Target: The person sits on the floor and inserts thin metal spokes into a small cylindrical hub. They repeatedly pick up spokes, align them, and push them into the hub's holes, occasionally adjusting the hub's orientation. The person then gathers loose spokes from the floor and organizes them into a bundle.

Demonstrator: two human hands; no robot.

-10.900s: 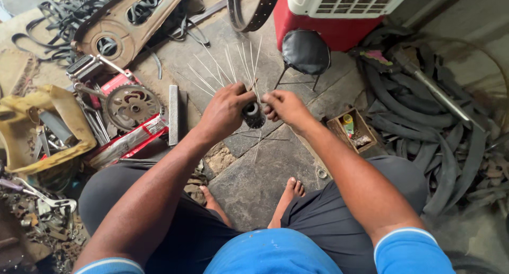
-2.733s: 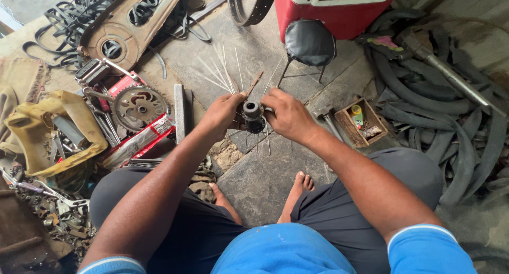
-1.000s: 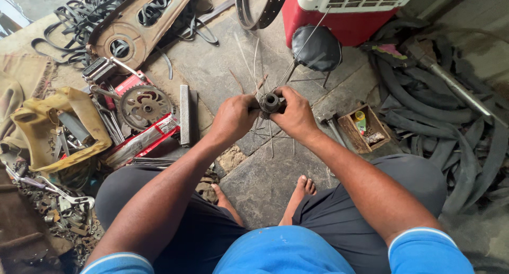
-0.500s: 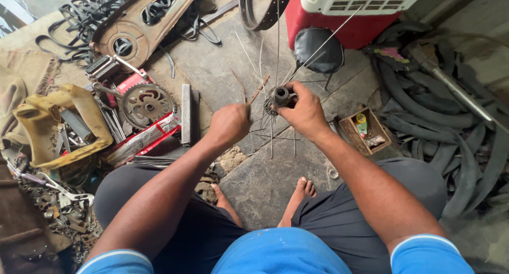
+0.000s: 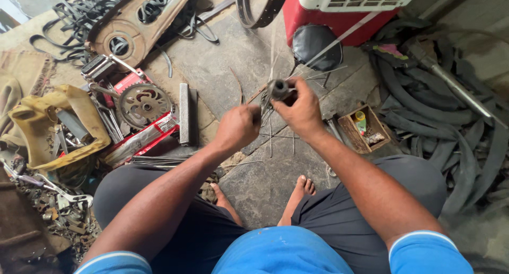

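A: Hands?

B: Right hand (image 5: 303, 112) wrapped round a small metal wheel hub (image 5: 277, 88), raised above the stone floor (image 5: 228, 56), centre of the scene. Left hand (image 5: 237, 126) just left of it, fist closed; thin wire spokes (image 5: 268, 115) hang from the hub beside it, but I cannot tell whether that fist grips one.

A: Packages, labels?

B: Near right of the hub, a small open wooden box (image 5: 366, 130) on the floor, holding a little bottle with a yellow cap and green body. Left, a long flat red-and-white wrapper (image 5: 140, 139) lying slantwise under a toothed chainwheel (image 5: 144, 103). Beyond it a red tray (image 5: 126, 82). No signs readable.

A: Farther out?

B: Far side, a red box with a white slatted top (image 5: 339, 9), a black saddle (image 5: 316, 43) in front. Right, heaped black rubber tyres (image 5: 424, 104). Far left, a yellow bag (image 5: 58, 123) of tools.
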